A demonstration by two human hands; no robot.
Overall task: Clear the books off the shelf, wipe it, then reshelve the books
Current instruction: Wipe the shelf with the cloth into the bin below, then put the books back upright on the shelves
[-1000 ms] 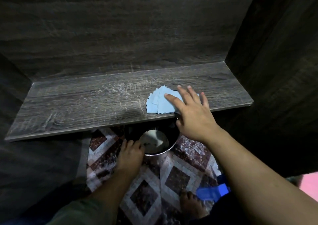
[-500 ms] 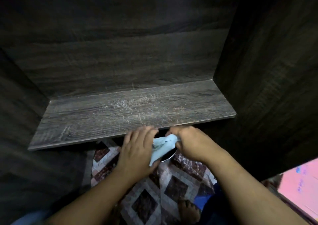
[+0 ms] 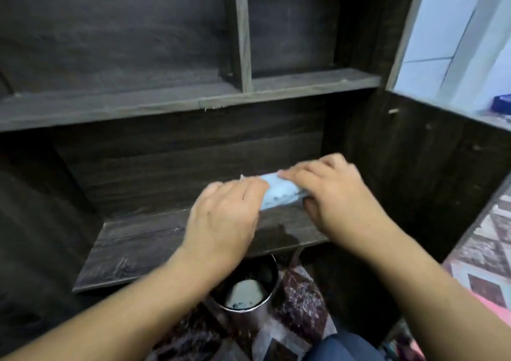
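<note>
Far left: dark wood-grain shelf point(image 3: 132, 247), lower board of a bookcase, with an upper board point(image 3: 110, 106) above it and an upright divider point(image 3: 242, 29) standing on that. Next, over the middle of the shelf, left hand point(image 3: 224, 219), back turned up, its fingers point(image 3: 249, 192) curled and clamped on the left end of a light blue cloth point(image 3: 279, 196). Cloth bunched into a short thick roll, stretched crosswise between both hands, above the right half of the shelf; touching the board or not, cannot tell. Left end hidden under the left fingers, right end tucked into the other palm, only the middle stretch showing. Right of it, right hand point(image 3: 340, 197), fingers point(image 3: 312, 172) bent over the top of the roll and closed on it, thumb below, all somewhat blurred. Below the shelf's front edge, between the two forearms, a round steel pot point(image 3: 249, 297) on a patterned floor mat point(image 3: 301, 302), something pale inside. Far right, dark side panel point(image 3: 428, 167) of the bookcase, then a pale wall point(image 3: 448, 29).
</note>
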